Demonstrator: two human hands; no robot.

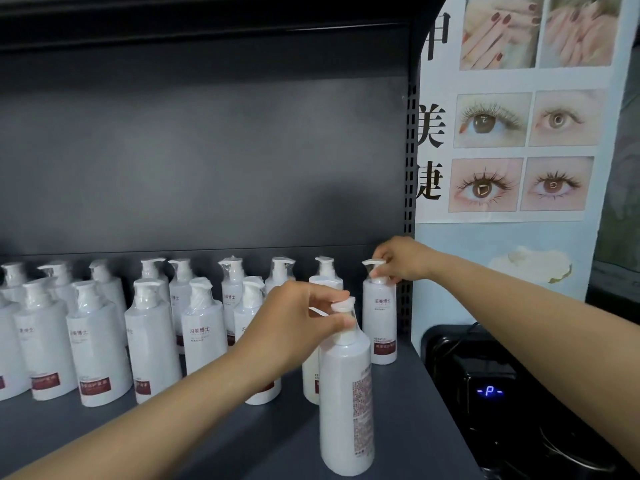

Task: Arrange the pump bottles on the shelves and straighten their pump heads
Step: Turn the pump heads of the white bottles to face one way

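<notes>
Several white pump bottles with dark red labels stand in rows on a dark grey shelf (242, 441). My left hand (294, 317) pinches the pump head of the front bottle (346, 403), which stands near the shelf's front edge with its printed back turned to the right. My right hand (401, 259) grips the pump head of the bottle (380, 323) at the far right of the back row, beside the perforated upright. Both bottles stand upright.
A perforated shelf upright (410, 168) bounds the shelf on the right. Beyond it hangs a poster (519, 109) of nails and eyes. A black device with a blue lit display (489, 391) sits below right. An upper shelf (207, 15) overhangs.
</notes>
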